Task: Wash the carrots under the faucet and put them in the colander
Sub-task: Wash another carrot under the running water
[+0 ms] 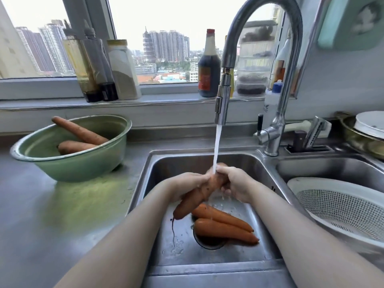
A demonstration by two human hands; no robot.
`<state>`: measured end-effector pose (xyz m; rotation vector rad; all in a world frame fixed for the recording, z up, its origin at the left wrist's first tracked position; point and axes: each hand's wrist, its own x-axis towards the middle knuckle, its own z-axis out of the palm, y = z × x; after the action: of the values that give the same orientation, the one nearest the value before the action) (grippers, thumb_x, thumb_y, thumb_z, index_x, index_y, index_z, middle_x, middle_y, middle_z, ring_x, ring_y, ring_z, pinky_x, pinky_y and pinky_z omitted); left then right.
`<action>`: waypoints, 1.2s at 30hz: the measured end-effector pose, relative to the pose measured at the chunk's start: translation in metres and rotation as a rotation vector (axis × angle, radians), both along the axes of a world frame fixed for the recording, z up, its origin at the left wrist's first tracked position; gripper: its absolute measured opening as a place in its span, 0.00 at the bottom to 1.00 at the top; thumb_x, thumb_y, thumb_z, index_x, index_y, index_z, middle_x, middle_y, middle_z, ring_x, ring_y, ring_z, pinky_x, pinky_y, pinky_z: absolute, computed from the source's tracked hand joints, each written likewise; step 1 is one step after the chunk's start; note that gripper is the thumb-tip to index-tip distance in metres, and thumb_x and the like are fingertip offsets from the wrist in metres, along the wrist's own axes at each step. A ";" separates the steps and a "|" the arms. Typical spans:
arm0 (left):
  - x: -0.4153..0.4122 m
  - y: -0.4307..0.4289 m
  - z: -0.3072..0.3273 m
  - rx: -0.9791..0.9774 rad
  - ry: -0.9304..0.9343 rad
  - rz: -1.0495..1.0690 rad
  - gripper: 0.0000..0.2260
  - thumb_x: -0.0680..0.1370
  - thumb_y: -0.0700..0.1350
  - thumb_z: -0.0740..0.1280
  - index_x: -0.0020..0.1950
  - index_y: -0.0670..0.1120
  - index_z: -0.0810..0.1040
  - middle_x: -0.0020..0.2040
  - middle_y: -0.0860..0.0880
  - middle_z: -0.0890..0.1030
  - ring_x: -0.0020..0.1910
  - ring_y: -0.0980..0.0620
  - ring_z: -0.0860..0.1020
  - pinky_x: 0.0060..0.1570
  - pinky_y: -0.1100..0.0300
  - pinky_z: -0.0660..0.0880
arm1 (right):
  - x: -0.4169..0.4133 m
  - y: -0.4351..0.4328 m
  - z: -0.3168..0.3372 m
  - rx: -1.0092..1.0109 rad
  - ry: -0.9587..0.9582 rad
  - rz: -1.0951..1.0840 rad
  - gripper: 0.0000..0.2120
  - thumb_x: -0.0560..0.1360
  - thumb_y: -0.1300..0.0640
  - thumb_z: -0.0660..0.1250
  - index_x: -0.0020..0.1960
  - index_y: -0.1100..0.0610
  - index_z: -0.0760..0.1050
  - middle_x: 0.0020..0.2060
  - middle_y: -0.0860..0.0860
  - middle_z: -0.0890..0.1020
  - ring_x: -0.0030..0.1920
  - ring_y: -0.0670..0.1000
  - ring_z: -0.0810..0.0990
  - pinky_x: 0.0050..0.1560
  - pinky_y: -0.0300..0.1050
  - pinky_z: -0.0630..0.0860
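Head view: left hand point(187, 185) and right hand point(236, 183) both curl round one carrot point(195, 198), held tilted under the faucet point(223, 100) stream. Just below the grip, two carrots point(224, 227) lie over the sink point(176, 165) drain. Colander point(342, 206) sits right of the grip. Green bowl point(79, 165) holding two more carrots point(79, 138) stands well left.

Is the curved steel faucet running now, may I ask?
On: water streams from the curved steel faucet onto the hand-held orange carrot.

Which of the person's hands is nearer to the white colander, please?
The right. The right hand grips the carrot left of the colander; the left hand grips it farther left.
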<state>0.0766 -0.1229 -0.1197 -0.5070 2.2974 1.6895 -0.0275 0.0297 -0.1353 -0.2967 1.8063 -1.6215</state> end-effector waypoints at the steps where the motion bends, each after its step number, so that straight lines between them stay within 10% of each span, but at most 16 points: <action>1: -0.002 0.002 -0.002 0.048 -0.004 0.020 0.17 0.84 0.61 0.60 0.62 0.51 0.79 0.53 0.43 0.86 0.50 0.45 0.85 0.57 0.46 0.82 | 0.000 -0.001 -0.002 -0.032 0.003 0.021 0.10 0.82 0.55 0.65 0.47 0.55 0.84 0.34 0.54 0.79 0.26 0.47 0.72 0.22 0.37 0.63; 13: -0.013 0.006 -0.031 0.407 0.213 0.160 0.21 0.85 0.57 0.63 0.77 0.59 0.64 0.66 0.41 0.81 0.59 0.41 0.84 0.44 0.48 0.83 | 0.006 -0.013 -0.017 -0.029 0.128 -0.029 0.22 0.87 0.40 0.55 0.58 0.49 0.84 0.53 0.55 0.88 0.58 0.59 0.85 0.65 0.58 0.79; 26: -0.016 0.017 -0.028 0.444 0.222 0.263 0.15 0.88 0.55 0.56 0.73 0.57 0.72 0.66 0.43 0.80 0.63 0.41 0.81 0.60 0.37 0.80 | 0.007 -0.007 -0.026 -0.068 0.013 0.125 0.28 0.82 0.33 0.59 0.67 0.54 0.79 0.57 0.59 0.87 0.59 0.61 0.86 0.63 0.64 0.80; 33: -0.012 0.022 -0.027 0.444 0.292 0.212 0.15 0.83 0.53 0.67 0.69 0.52 0.76 0.54 0.46 0.86 0.49 0.50 0.87 0.42 0.52 0.84 | 0.000 -0.015 -0.033 -0.025 -0.039 -0.060 0.36 0.84 0.32 0.47 0.65 0.57 0.81 0.53 0.59 0.88 0.57 0.61 0.86 0.68 0.62 0.78; 36: -0.021 0.034 -0.034 0.290 0.328 0.309 0.15 0.80 0.60 0.70 0.64 0.57 0.76 0.56 0.50 0.86 0.54 0.49 0.85 0.58 0.45 0.82 | -0.003 -0.012 -0.034 -0.053 -0.077 -0.042 0.36 0.83 0.29 0.47 0.65 0.53 0.81 0.55 0.60 0.87 0.58 0.62 0.86 0.68 0.63 0.76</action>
<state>0.0553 -0.0889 -0.1535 -0.5808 2.2072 2.3666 -0.0308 0.0176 -0.1689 -0.2179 1.7247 -1.6885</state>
